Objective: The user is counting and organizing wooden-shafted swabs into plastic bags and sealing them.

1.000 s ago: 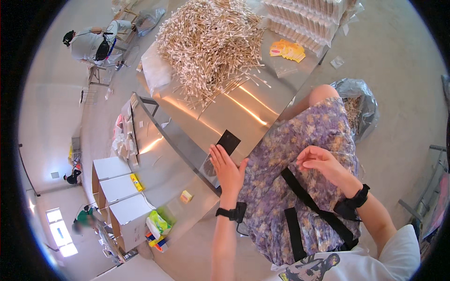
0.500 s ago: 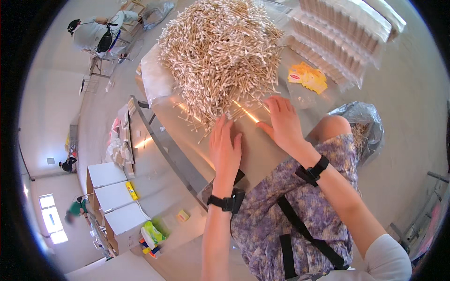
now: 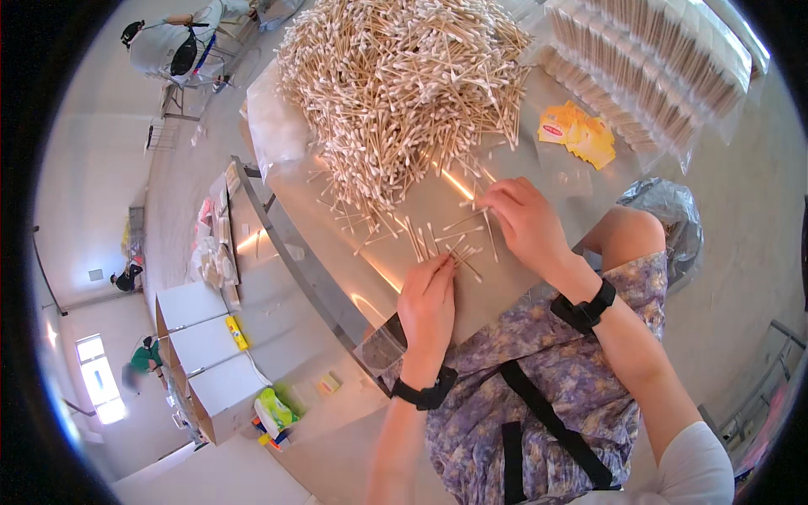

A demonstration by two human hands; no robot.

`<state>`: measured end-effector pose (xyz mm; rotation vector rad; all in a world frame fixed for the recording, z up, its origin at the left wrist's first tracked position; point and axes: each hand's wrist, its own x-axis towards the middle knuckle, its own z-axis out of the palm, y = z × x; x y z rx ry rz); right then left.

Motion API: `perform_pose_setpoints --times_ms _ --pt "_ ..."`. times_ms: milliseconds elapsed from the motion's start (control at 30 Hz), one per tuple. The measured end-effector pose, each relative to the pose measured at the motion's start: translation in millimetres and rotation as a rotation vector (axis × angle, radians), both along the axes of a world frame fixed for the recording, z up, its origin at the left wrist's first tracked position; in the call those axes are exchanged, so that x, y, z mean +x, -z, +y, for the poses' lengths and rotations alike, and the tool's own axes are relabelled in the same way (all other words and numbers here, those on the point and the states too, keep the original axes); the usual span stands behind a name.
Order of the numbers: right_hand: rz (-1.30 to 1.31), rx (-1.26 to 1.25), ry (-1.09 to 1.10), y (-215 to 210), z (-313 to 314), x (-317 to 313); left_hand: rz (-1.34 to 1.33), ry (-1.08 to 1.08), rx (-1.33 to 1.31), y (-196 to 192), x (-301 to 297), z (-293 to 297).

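Observation:
A big heap of cotton swabs [image 3: 404, 93] with wooden sticks and white tips covers the far part of a shiny metal table [image 3: 337, 252]. My left hand [image 3: 427, 303] is near the table's front edge, its fingers drawn together on a few swabs that poke out past the fingertips. To its right, my right hand [image 3: 528, 223] pinches with thumb and fingers at swabs just below the heap; how many it grips is hidden. Several loose swabs [image 3: 463, 251] lie scattered between the two hands.
Clear bags packed with swabs [image 3: 648, 67] lie at the far right, beside yellow cards [image 3: 577, 135]. A plastic sack [image 3: 673, 223] stands right of my knee. White boxes [image 3: 198, 328] sit on a neighbouring table at left. Other people work farther off.
My left hand has drawn back toward me from the heap's edge, its fingers closing on swabs. Loose swabs now lie between my hands. The right hand has shifted slightly right and down, now pinching.

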<state>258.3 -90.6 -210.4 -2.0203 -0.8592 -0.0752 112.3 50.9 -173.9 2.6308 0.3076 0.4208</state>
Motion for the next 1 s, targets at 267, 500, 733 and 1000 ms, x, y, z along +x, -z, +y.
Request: perform_pose_setpoints --times_ms 267,500,733,1000 --pt "0.044 -0.008 -0.3 -11 -4 -38 0.025 -0.139 -0.101 -3 -33 -19" --pt "-0.158 -0.339 -0.12 -44 -5 -68 -0.047 -0.28 -0.323 -9 -26 2" --pt "0.011 -0.192 -0.095 -24 -4 -62 0.071 -0.166 -0.234 3 16 27" --pt "-0.05 -0.121 -0.204 -19 10 -39 0.016 -0.052 -0.326 4 6 24"
